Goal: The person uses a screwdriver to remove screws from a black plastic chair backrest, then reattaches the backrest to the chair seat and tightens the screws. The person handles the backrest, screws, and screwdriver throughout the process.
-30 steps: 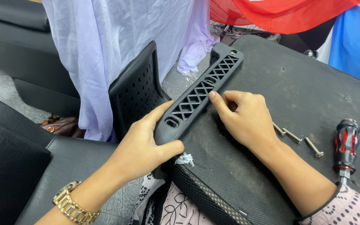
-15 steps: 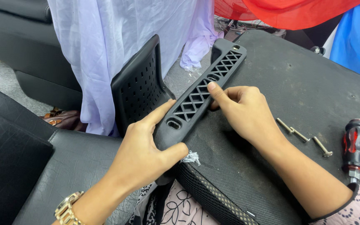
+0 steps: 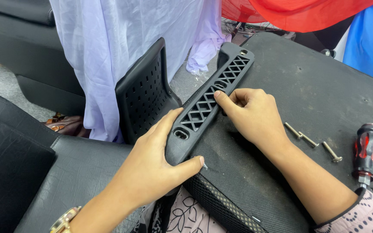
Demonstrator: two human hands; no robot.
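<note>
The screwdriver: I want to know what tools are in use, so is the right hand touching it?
Apart. The head view shows the right hand on the black lattice armrest bracket, with screws and bare surface before the screwdriver.

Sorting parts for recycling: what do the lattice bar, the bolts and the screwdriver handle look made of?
Lattice bar: probably moulded black plastic, matte, with rounded cast-looking openings. Bolts: metal, dull silvery sheen. Screwdriver handle: likely hard plastic, glossy translucent red with black parts.
</note>
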